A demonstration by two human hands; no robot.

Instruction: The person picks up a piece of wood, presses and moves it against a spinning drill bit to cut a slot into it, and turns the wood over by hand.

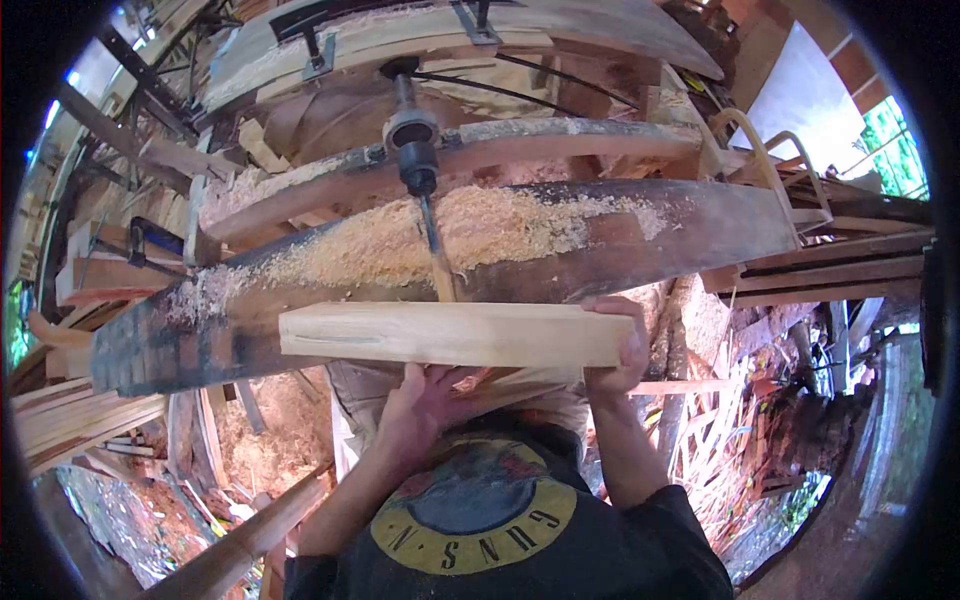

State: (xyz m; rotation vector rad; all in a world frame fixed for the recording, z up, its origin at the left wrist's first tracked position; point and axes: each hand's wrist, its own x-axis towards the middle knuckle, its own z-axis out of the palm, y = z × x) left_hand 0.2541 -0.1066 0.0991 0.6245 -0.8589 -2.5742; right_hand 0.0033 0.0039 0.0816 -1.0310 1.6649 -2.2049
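Observation:
A pale squared wooden block [450,333] lies crosswise in front of my body, at the near edge of a dark wooden bench board [640,235]. My right hand [618,350] is closed around its right end, fingers over the far top corner. My left hand [425,405] grips the near lower side around the middle, its thumb against the block and its other fingers partly hidden underneath. A drill bit [438,255] in a dark chuck [417,170] points toward me and meets the block's far side; its tip is hidden or inside the wood.
Wood shavings [400,240] are heaped on the board around the bit. Behind it stand a curved wooden rail [560,145] and a table with metal brackets [480,25]. Stacked planks [830,265] lie at the right, more planks [80,420] at the left. A pole [240,535] slants at lower left.

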